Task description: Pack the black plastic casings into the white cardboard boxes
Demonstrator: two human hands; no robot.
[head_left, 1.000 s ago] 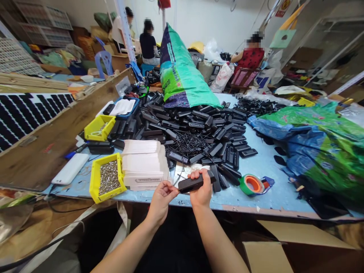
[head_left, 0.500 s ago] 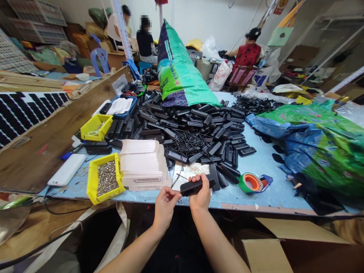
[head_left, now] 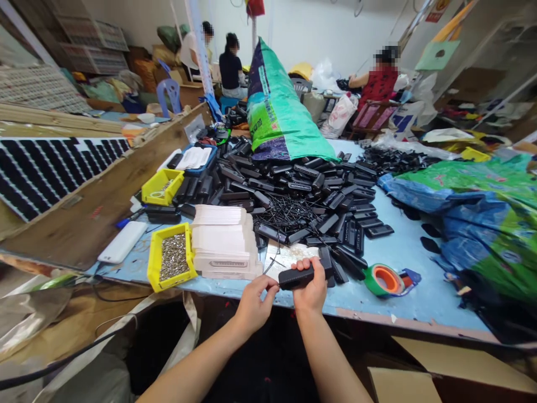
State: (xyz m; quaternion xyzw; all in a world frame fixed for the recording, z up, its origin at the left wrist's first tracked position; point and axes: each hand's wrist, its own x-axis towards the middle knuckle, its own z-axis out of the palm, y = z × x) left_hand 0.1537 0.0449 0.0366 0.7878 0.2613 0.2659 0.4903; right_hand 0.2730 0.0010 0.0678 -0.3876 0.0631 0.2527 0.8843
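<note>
Two bare hands meet over the near edge of one blue table (head_left: 346,299): the right hand (head_left: 310,291) has its fingers wrapped round one black case (head_left: 296,277), thumb along it, while the left hand (head_left: 257,305) has thumb and forefinger pinched together at the case's left end, though what lies between them is too small to tell. Past them lie one white sheet (head_left: 285,256), one heap of thin black cords (head_left: 289,212) and loose cases (head_left: 380,230), too many to count. One roll of green and orange tape (head_left: 386,280) sits to the right, one white phone (head_left: 122,242) to the left, near a wooden board (head_left: 104,207) along that side. One upright green sack (head_left: 289,106) stands behind the heap, and one blue and green bag (head_left: 474,218) sprawls on the right. In the room beyond are three people (head_left: 230,67) and a pale wall (head_left: 310,33); one open carton (head_left: 403,386) is below the table. Of two yellow bins on the left, the nearer bin (head_left: 151,263) holds many small metal bits (head_left: 174,254), the farther bin (head_left: 153,187) a few small things, unclear; one blue tray (head_left: 210,163) carries white cards, and a bigger stack of cards (head_left: 222,246) stands beside the nearer bin
</note>
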